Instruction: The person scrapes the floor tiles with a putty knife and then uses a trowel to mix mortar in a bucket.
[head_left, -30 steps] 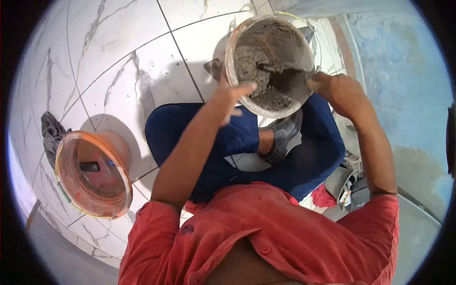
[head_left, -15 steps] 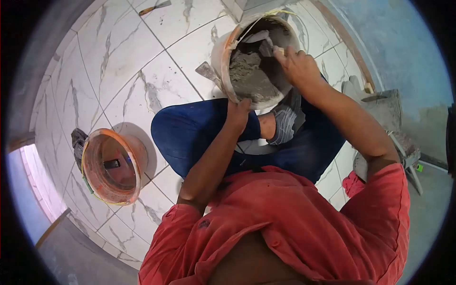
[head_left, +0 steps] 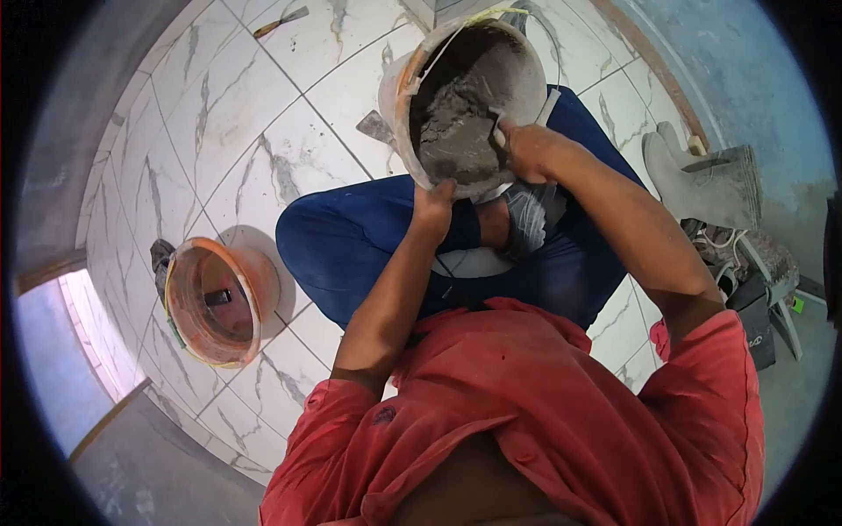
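Note:
A bucket (head_left: 403,110) tilts toward me between my bent legs, its opening facing me. Grey wet mortar (head_left: 460,127) lies in it. My left hand (head_left: 433,209) is closed on the near rim, thumb over the edge. My right hand (head_left: 533,152) is wrapped round the pale handle of a trowel (head_left: 500,138) inside the right part of the opening. The trowel's blade is mostly hidden against the mortar. Beside the bucket's left wall, a flat metal blade (head_left: 374,127) pokes out.
An orange bucket (head_left: 181,294) with a dark object inside stands on the tiles at left. A scraper (head_left: 281,22) lies on the floor at the top. Rubber boots (head_left: 724,180) and a small stool (head_left: 772,294) stand by the right wall.
My right hand has moved down and nearer to me with the trowel, from the upper right of the bucket to its lower right. My left hand stays on the rim.

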`<state>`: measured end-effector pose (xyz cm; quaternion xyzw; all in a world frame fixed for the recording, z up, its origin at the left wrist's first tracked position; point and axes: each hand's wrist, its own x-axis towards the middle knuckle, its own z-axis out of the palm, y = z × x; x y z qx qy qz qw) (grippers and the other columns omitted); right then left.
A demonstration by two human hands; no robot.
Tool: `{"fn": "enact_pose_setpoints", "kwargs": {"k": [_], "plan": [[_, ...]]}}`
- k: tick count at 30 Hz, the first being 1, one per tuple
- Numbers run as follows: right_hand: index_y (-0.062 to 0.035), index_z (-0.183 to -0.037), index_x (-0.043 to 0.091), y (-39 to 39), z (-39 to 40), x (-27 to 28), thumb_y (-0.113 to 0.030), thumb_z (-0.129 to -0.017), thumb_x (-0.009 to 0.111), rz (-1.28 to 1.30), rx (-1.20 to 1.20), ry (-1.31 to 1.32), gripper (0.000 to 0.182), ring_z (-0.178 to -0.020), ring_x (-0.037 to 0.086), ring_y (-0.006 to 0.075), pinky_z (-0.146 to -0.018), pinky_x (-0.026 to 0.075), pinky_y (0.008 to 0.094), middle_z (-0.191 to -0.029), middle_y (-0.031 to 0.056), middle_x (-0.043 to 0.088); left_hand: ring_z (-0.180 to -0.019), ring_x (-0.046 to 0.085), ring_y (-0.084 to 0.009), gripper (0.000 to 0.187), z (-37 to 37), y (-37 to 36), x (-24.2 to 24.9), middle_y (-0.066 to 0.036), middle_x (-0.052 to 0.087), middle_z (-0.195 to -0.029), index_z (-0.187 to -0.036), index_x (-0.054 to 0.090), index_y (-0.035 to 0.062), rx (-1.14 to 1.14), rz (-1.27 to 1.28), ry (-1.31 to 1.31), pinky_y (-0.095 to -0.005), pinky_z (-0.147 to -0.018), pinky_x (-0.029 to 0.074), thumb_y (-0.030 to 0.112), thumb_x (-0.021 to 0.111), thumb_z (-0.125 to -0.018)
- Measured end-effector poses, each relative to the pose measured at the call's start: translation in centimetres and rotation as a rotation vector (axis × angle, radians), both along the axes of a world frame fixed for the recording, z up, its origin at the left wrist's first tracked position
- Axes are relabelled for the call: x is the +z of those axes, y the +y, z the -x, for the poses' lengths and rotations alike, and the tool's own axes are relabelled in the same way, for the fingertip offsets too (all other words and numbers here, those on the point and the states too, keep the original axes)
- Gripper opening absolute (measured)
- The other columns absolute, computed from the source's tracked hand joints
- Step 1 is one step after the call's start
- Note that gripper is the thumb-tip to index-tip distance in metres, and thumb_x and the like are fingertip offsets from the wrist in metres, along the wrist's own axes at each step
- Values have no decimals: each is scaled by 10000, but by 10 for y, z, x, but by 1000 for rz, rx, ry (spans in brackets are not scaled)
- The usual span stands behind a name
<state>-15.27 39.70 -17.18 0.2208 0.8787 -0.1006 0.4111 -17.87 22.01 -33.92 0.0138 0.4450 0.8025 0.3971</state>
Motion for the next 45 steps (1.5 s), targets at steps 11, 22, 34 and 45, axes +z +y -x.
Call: {"fn": "enact_pose_setpoints", "kwargs": {"k": [11,22,34,45], "plan": [[-15,-1260,482,-37,-41,15,-92,-896,519,-107,53,144,374,-1022,667,350,-791,549,457,-994,207,690,-1151,571,-302,533,12,-10,14,-150,534,-1253,-1362,388,-18,-2,-57,-79,-424,-973,508,20,512,-846],[-47,-1200,543,-31,-12,-34,-176,-948,469,-140,202,274,292,-833,707,328,-676,566,436,-950,204,687,-1178,550,-291,568,17,-13,-5,-149,505,-1297,-1390,355,-25,3,-6,-87,-409,-1011,477,3,509,-844],[-71,-1339,448,-51,-36,-29,-232,-924,513,-200,245,295,450,-934,688,358,-771,560,450,-988,222,682,-1123,583,-276,538,18,-9,-2,-154,527,-1269,-1368,394,-41,-65,94,16,-400,-972,487,32,520,-851],[-80,-1363,411,-3,-20,26,-164,-806,688,90,120,62,627,-937,670,371,-781,537,448,-967,239,668,-1149,573,-315,540,39,-17,23,-171,530,-1271,-1344,400,-64,-9,65,-149,-456,-977,496,9,515,-821]]}}
